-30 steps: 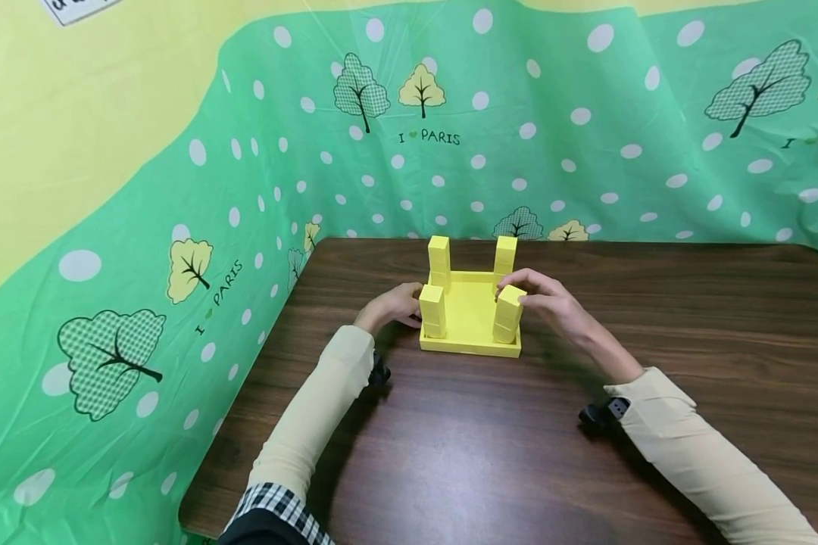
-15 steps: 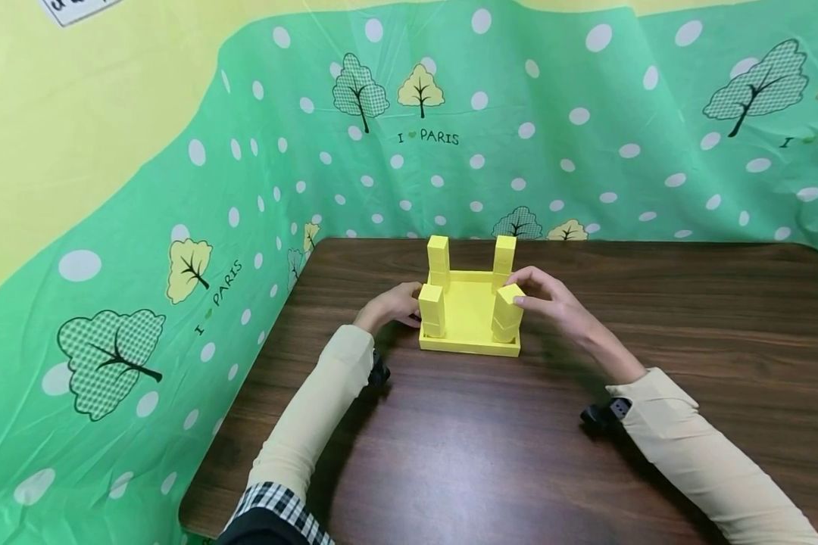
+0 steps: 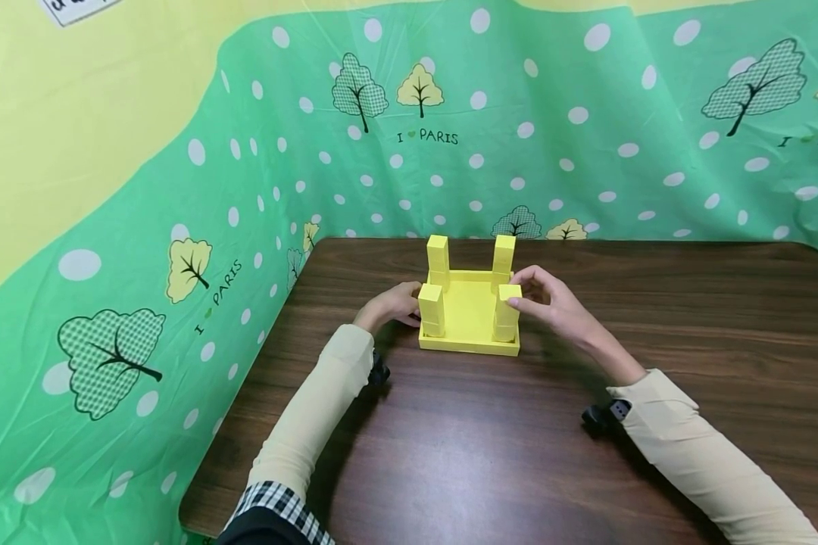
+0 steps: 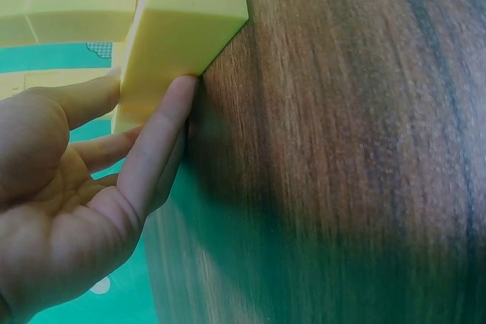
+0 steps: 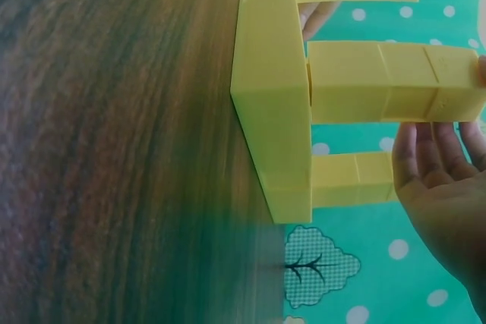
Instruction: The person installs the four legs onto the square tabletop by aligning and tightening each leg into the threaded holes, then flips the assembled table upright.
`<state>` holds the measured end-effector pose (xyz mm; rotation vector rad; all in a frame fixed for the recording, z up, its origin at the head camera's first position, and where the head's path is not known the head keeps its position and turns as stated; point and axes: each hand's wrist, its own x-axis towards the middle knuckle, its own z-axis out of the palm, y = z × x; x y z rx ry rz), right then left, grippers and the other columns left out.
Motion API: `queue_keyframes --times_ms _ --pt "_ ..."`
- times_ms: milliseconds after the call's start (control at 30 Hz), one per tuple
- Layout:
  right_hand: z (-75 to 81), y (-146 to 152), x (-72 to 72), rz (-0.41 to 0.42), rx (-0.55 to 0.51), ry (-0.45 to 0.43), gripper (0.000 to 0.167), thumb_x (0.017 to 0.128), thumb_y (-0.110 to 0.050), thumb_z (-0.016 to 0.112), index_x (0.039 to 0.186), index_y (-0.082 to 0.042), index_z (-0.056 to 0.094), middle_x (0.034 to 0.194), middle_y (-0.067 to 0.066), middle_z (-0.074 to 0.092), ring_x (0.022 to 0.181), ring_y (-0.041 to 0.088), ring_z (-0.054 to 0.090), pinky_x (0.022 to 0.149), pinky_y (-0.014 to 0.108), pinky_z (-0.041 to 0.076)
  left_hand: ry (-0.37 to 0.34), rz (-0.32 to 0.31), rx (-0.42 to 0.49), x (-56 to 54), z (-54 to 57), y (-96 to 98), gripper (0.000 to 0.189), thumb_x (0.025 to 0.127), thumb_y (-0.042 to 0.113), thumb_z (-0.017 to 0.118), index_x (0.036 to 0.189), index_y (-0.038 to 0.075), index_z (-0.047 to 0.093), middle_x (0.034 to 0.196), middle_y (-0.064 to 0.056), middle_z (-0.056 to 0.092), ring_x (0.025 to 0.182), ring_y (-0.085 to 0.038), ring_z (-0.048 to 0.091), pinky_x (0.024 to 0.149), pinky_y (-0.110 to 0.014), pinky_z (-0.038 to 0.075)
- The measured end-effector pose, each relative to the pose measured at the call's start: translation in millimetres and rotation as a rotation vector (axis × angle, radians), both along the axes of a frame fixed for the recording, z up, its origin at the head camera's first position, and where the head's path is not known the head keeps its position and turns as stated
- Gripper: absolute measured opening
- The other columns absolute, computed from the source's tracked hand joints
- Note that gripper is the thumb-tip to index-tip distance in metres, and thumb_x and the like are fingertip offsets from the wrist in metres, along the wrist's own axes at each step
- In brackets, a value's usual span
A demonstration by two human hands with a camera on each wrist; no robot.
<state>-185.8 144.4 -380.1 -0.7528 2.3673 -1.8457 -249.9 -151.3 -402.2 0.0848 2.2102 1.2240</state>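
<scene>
A yellow tray point(image 3: 466, 347) rests on the table with a column of stacked yellow blocks rising from each corner. At its left side, my left hand point(image 3: 396, 304) touches the outer wall; the left wrist view shows its fingers extended against the tray point(image 4: 175, 47). My right hand point(image 3: 555, 303) pinches the top block point(image 3: 507, 291) of the near right column point(image 3: 504, 324), thumb at the front and fingers around the right side. In the right wrist view, that column point(image 5: 345, 81) stands straight out from the tray, and some fingertips are cut off at the frame edge.
The dark wooden table point(image 3: 470, 454) carries the tray near its far edge. Behind it and on the left hangs a green and yellow curtain point(image 3: 450, 174) printed with trees and dots. Far columns point(image 3: 438, 261) stand behind the near ones.
The top block of the near right column was turned and askew; it now lines up with the block below. My right thumb has shifted slightly left. The left hand stays in place.
</scene>
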Motion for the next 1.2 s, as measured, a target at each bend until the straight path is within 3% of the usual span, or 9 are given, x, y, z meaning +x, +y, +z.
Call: queue_keyframes --times_ms 500,600,767,933,1100,1200 --pt "-1.8 -1 -1.1 0.005 0.013 -0.028 0.031 0.090 -0.014 0.068 0.113 -0.001 0.052 0.108 0.007 0.053 0.089 0.018 0.057 0.075 0.021 0.051 0.007 0.002 0.001 -0.7 -2.2 -1.6 0.044 0.098 0.005 0.052 0.139 0.005 0.039 0.087 -0.009 0.057 0.081 -0.018 0.061 0.079 -0.035 0.058" --pt "-1.7 -1 -2.5 0.011 0.032 0.010 0.026 0.093 -0.014 0.063 0.113 0.000 0.052 0.108 0.007 0.052 0.092 0.014 0.056 0.077 0.019 0.049 0.012 0.001 -0.001 -1.1 -2.0 -1.8 0.043 0.098 0.009 0.052 0.140 0.006 0.040 0.090 -0.010 0.059 0.082 -0.018 0.063 0.078 -0.034 0.059" --pt "0.3 0 -5.3 0.024 0.041 0.077 0.024 0.100 -0.014 0.050 0.119 0.000 0.056 0.118 0.012 0.056 0.110 0.007 0.051 0.093 0.018 0.039 0.015 -0.004 -0.002 -0.9 -1.8 -1.8 0.040 0.099 0.009 0.051 0.137 0.005 0.041 0.088 -0.010 0.058 0.081 -0.018 0.061 0.077 -0.034 0.059" --pt "2.8 -2 -7.7 0.131 -0.042 0.066 0.030 0.099 -0.009 0.046 0.125 0.003 0.056 0.125 0.019 0.057 0.118 0.011 0.051 0.100 0.020 0.037 0.017 -0.004 -0.005 -0.3 -1.5 -1.6 0.041 0.098 0.008 0.051 0.138 0.006 0.041 0.087 -0.010 0.057 0.080 -0.018 0.061 0.077 -0.034 0.059" --pt "1.8 -6 -10.5 0.271 -0.148 0.039 0.033 0.098 -0.002 0.040 0.125 0.011 0.053 0.118 0.024 0.059 0.114 0.023 0.055 0.099 0.024 0.040 0.017 0.003 -0.009 0.0 -1.2 -1.6 0.042 0.098 0.009 0.052 0.139 0.006 0.040 0.089 -0.010 0.058 0.081 -0.019 0.061 0.077 -0.033 0.059" --pt "0.0 -7 -11.1 0.310 -0.206 -0.006 0.033 0.096 0.001 0.037 0.124 0.015 0.051 0.114 0.025 0.059 0.112 0.027 0.055 0.099 0.026 0.042 0.015 0.005 -0.009 -0.1 -1.0 -1.3 0.041 0.098 0.008 0.052 0.138 0.006 0.041 0.088 -0.010 0.058 0.081 -0.019 0.061 0.077 -0.034 0.059"
